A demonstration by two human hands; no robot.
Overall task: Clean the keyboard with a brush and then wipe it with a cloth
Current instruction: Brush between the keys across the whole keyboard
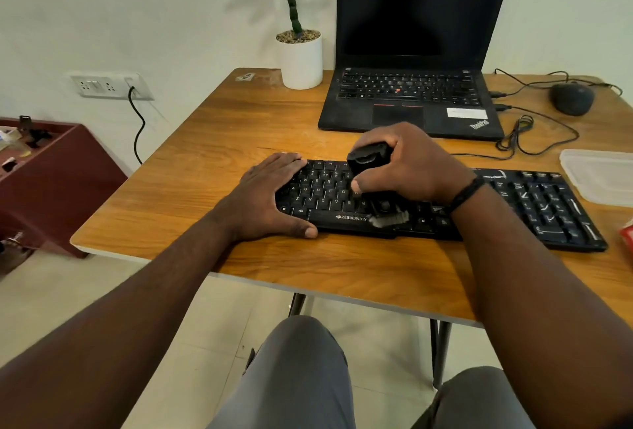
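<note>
1. Head view, centre of the frame: your keyboard (442,204) lies flat on the wooden table (205,140), running from the middle toward the right edge, just below the laptop (411,51).
2. Your left hand (270,195) rests flat on the keyboard's left end, fingers straight over the keys, thumb along the near edge. It looks like a light, thin board that would slide under brushing, so keep that palm pressing down.
3. Your right hand (407,163) is curled tight around the black body of the brush (371,168), with the pale bristles (388,219) touching the bottom row near the space bar.
4. The brush body looks rigid and the bristles soft; hold the body, not the bristles, and let the tips flex between the keys.
5. Keycaps probably pop off if levered, so sweep lightly along the rows.
6. No cloth is identifiable; a clear lid (599,175) sits at the right edge.
</note>
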